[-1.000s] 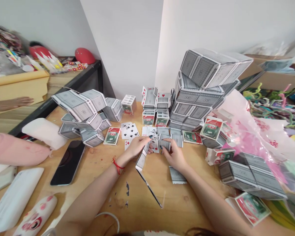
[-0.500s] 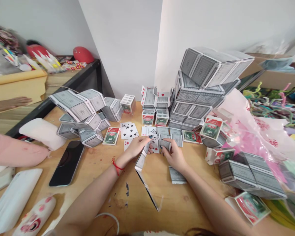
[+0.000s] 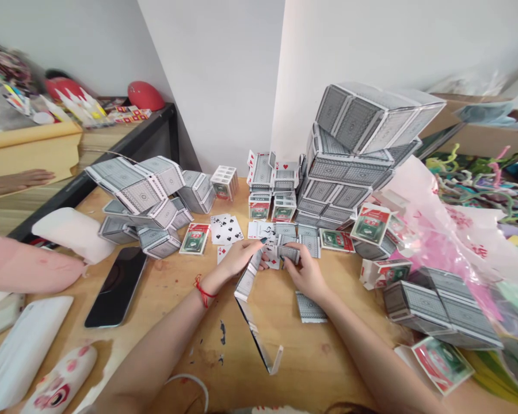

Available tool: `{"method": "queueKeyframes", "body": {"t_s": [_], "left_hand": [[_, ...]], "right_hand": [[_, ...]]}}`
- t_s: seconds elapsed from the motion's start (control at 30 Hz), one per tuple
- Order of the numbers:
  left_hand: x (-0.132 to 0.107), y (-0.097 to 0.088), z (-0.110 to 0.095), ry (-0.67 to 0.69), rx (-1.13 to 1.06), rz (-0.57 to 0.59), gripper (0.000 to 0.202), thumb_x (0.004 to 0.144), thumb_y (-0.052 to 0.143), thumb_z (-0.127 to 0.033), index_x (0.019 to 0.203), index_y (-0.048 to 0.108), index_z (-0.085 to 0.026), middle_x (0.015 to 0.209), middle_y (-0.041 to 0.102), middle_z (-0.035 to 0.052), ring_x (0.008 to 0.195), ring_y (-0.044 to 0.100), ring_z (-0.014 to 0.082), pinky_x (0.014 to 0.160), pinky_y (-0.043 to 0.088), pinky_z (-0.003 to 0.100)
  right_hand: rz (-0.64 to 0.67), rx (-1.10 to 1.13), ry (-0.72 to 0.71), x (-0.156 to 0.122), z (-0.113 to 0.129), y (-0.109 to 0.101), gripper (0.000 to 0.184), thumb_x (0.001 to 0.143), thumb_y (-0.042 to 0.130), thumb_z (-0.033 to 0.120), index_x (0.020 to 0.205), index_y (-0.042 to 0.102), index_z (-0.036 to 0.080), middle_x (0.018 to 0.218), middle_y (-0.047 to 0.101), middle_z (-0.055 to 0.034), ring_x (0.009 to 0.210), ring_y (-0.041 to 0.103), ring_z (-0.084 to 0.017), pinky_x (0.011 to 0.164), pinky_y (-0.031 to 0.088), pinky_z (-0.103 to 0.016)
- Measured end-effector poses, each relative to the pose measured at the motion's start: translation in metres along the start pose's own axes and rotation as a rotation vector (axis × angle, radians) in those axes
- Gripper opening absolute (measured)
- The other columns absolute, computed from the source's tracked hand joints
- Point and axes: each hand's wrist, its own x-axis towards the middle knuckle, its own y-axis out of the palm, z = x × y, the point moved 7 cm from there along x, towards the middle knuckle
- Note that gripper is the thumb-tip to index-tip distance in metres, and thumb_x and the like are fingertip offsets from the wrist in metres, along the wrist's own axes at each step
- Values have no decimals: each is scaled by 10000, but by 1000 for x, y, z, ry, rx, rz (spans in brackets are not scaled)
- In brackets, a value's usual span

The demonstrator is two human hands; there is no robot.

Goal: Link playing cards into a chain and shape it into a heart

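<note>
My left hand (image 3: 243,256), with a red string bracelet at its wrist, pinches the top of a folded strip of joined playing cards (image 3: 251,277). The strip hangs down toward me in a bent shape, its lower end turned up. My right hand (image 3: 303,270) holds a grey-backed playing card (image 3: 288,253) between thumb and fingers, just right of the strip. Loose face-down cards (image 3: 309,240) lie beyond the right hand, and another card stack (image 3: 311,307) lies under the right forearm. Face-up cards (image 3: 227,229) lie past my left hand.
Tall stacked card blocks (image 3: 349,155) rise at the right, a lower card structure (image 3: 142,190) at the left. Card boxes (image 3: 195,238) lie around. A phone (image 3: 115,287) and a plush item (image 3: 60,382) sit on the left. Another person's hand (image 3: 21,181) rests on yellow paper.
The hanging end of the card strip has swung slightly left and its tip has turned up more. Both hands stay nearly in place.
</note>
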Motion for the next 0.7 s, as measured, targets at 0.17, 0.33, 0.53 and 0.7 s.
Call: {"method": "queueKeyframes", "body": {"t_s": [0.17,0.33,0.53,0.7], "left_hand": [[0,-1,-1,10,8,-10,340,777,511,-423,756,635,-107,706,677,65,611,638,195,599,507,309],[0,-1,-1,21,-14,-29,347,773,518,-426,782,642,-102,713,680,64,614,637,192,608,510,309],[0,-2,0,3,-28,-30,362,773,516,-440,790,652,-105,692,683,58,616,640,189,626,514,305],[-1,-2,0,10,-16,-45,361,769,519,-448,782,654,-113,697,685,58,627,645,196,629,515,309]], "right_hand": [[26,13,32,-1,-6,3,311,792,478,285,1091,458,200,654,583,18,505,506,-128,511,421,-231],[26,28,39,-1,-7,3,355,785,486,278,1130,457,200,651,583,14,507,519,-134,508,422,-235],[6,-18,-7,0,3,-3,447,793,458,268,1233,417,200,595,491,40,444,422,-116,466,382,-224],[2,-12,-43,0,3,-4,411,810,432,265,1217,425,208,622,484,26,477,435,-128,498,395,-236]]}}
